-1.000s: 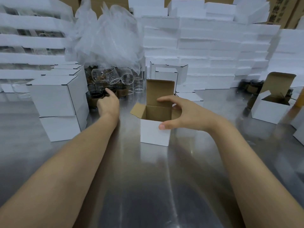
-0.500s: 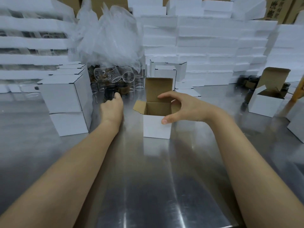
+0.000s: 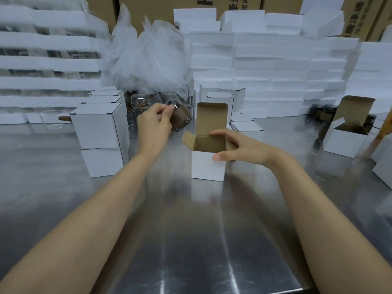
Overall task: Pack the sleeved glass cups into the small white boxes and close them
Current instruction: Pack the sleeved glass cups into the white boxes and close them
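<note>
Our left hand (image 3: pixel 156 122) curls its fingers round a brown-sleeved glass cup (image 3: pixel 181 118), tilted and held clear of the steel table (image 3: pixel 191 240), just left of the open white box (image 3: pixel 206 168) and not touching it. Our right hand (image 3: pixel 244 147) clasps that box, thumb on its front wall, fingers over the far rim. The box's lid flap stands up. Left of the box sit two stacked closed boxes (image 3: pixel 99 126).

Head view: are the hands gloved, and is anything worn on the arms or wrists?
No gloves: the left hand and right hand are bare. No ring, watch or wristband shows. The left forearm and right forearm are uncovered to the frame's edge; no sleeve is in view.
</note>
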The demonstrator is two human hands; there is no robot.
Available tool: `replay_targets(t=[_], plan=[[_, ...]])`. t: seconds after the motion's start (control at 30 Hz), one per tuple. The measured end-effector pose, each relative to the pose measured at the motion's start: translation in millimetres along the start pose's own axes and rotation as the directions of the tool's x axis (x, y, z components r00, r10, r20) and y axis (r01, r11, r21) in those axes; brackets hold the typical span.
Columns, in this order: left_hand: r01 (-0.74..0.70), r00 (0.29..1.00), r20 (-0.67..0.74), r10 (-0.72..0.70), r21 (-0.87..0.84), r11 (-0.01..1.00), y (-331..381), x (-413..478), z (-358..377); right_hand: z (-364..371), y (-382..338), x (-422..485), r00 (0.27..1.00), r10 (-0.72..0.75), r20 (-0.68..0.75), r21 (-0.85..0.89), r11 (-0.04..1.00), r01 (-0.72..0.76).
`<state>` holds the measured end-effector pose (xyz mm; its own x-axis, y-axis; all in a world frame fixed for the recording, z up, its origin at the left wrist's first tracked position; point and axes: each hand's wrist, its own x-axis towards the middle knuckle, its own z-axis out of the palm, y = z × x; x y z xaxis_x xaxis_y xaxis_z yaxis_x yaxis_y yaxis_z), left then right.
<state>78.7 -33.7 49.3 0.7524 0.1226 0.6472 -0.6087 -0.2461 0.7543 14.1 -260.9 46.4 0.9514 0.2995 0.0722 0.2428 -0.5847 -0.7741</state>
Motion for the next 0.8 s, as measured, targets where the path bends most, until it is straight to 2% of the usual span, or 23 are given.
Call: replay_targets(t=[0.07, 0.13, 0.23, 0.3, 0.33, 0.4, 0.43, 0.47, 0.53, 0.63, 0.7, 0.8], plan=[[0.030, 0.999, 0.023, -0.029, -0.085, 0.996, 13, 8, -2, -2, -1, -1, 1.000, -0.013, -0.014, -0.036, 0.999, 0.013], [0.045, 0.998, 0.060, -0.036, -0.140, 0.989, 27, 17, -6, -4, 0, -1, 0.994, -0.063, -0.089, -0.103, 0.993, 0.054], [0.073, 0.970, 0.242, -0.029, -0.177, 0.981, 45, 28, -11, -6, 0, -3, 0.977, -0.110, -0.181, -0.236, 0.970, 0.066], [0.106, 0.929, 0.367, -0.048, -0.139, 0.985, 55, 28, -9, -4, -3, -3, 0.953, -0.133, -0.271, -0.258, 0.964, 0.061], [0.105, 0.910, 0.410, -0.054, -0.104, 0.989, 59, 26, -7, -2, -5, -3, 0.918, -0.165, -0.360, -0.225, 0.971, 0.086], [0.087, 0.888, 0.457, -0.053, -0.055, 0.995, 68, 22, -1, 3, -13, -3, 0.784, -0.270, -0.559, -0.198, 0.962, 0.190], [0.080, 0.883, 0.466, -0.050, -0.045, 0.996, 72, 21, 0, 5, -17, -3, 0.722, -0.323, -0.612, -0.211, 0.946, 0.244], [0.071, 0.880, 0.473, -0.046, -0.035, 0.997, 76, 20, 1, 7, -21, -4, 0.697, -0.352, -0.625, -0.206, 0.935, 0.288], [0.037, 0.867, 0.498, -0.027, -0.010, 0.999, 83, 18, 1, 11, -28, -5, 0.729, -0.350, -0.588, -0.137, 0.932, 0.337], [-0.004, 0.850, 0.527, 0.013, -0.017, 1.000, 87, 10, 5, 14, -31, -5, 0.783, -0.336, -0.524, -0.116, 0.938, 0.326], [-0.002, 0.817, 0.575, 0.050, -0.083, 0.997, 87, 6, 6, 15, -31, -5, 0.797, -0.318, -0.514, -0.097, 0.944, 0.314], [0.075, 0.775, 0.627, 0.081, -0.219, 0.973, 80, 8, 1, 10, -30, -6, 0.805, -0.284, -0.521, -0.043, 0.951, 0.307]])
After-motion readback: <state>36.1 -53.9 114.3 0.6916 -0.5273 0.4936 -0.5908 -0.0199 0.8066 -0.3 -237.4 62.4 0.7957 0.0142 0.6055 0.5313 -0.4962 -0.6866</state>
